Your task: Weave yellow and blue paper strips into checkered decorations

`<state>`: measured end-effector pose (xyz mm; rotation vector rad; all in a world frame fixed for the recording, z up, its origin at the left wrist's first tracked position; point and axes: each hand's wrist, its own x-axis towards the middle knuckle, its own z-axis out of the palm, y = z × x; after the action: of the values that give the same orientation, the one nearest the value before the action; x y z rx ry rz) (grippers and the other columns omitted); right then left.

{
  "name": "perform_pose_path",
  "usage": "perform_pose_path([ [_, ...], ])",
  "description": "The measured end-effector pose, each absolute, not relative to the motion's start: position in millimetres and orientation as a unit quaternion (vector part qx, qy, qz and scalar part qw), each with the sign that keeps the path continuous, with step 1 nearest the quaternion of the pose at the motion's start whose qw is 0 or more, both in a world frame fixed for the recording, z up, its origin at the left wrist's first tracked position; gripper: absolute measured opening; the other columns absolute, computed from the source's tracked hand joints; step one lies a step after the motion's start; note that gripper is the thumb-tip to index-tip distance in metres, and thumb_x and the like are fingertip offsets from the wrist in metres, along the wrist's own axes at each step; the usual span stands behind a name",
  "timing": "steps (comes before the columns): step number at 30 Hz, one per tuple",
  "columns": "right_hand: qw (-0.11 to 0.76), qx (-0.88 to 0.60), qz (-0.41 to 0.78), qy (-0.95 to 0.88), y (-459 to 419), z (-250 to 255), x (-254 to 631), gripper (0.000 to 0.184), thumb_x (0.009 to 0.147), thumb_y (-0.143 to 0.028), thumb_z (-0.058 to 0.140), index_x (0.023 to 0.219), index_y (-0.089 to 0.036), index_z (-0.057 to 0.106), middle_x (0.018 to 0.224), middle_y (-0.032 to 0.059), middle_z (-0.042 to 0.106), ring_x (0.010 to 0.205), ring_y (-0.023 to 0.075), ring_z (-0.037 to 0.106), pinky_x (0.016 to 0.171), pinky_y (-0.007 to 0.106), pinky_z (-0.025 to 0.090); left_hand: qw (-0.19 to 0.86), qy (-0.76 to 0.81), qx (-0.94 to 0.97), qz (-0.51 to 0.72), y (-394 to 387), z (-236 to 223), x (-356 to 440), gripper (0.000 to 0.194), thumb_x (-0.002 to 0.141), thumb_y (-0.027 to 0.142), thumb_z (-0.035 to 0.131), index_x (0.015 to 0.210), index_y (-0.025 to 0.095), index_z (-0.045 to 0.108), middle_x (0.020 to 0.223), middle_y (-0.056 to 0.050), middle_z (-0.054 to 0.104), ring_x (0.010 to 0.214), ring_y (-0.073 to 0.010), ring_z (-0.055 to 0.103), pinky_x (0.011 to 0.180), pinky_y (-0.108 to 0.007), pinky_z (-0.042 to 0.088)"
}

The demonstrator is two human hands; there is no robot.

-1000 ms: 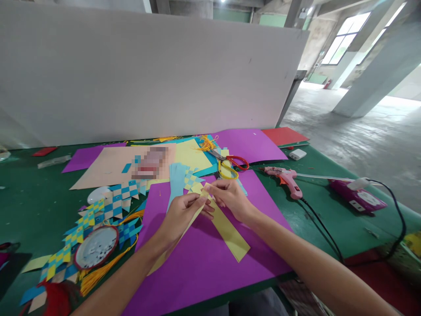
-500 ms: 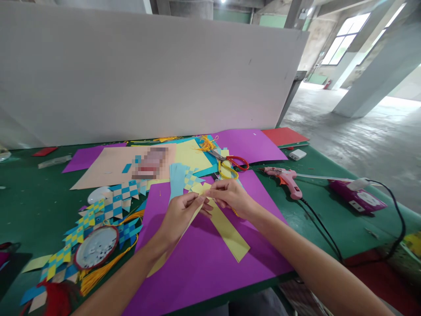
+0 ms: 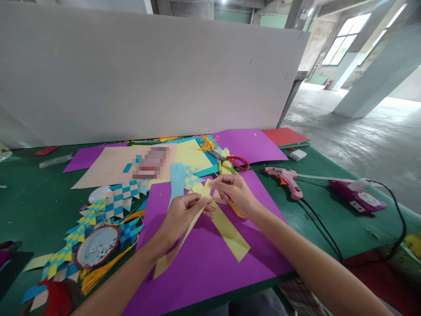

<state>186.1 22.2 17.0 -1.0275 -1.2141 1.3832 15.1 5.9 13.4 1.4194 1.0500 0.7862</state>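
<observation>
2 arms (image 3: 304, 252) forward | left grip (image 3: 184, 215): thumb-to-finger pinch | right grip (image 3: 236, 193): fingers curled

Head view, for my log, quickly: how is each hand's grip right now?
Left hand: closed, pinching a yellow paper strip.
Right hand: curled near the strip's far end; whether it holds anything cannot be told.

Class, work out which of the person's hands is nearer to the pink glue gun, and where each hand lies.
Right. The right hand is to the left of the pink glue gun; the left hand is farther left, gripping a yellow strip.
</observation>
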Motion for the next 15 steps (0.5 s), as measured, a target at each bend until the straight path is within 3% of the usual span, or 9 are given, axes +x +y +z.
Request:
perform_pose_path([
  [9,0.508,-0.444,0.535,-0.509,26,21,195,0.025,0.073,-0.040,0.069,0.071,-0.015,0.065,0.042,-0.0085,0.037,0.038,0.0050,0.029,0.039,0.022,0.020,0.583,0.430,0.609,0.323,3,17,15,0.031,0.089,0.040,0.056,0.085,0.012,0.067,0.080,-0.009,0.075,0.071,-0.0213,0.073,0.069,-0.029,0.054],
  [15,0.370,-0.431,0.574,-0.590,27,18,197,0.034,0.073,-0.043,0.069,0.057,-0.017,0.054,0.044,-0.0063,0.042,0.040,0.0054,0.034,0.041,0.022,0.024,0.575,0.432,0.612,0.330,5,14,17,0.030,0.089,0.039,0.055,0.087,0.012,0.068,0.081,-0.009,0.075,0.075,-0.0222,0.073,0.072,-0.030,0.055],
])
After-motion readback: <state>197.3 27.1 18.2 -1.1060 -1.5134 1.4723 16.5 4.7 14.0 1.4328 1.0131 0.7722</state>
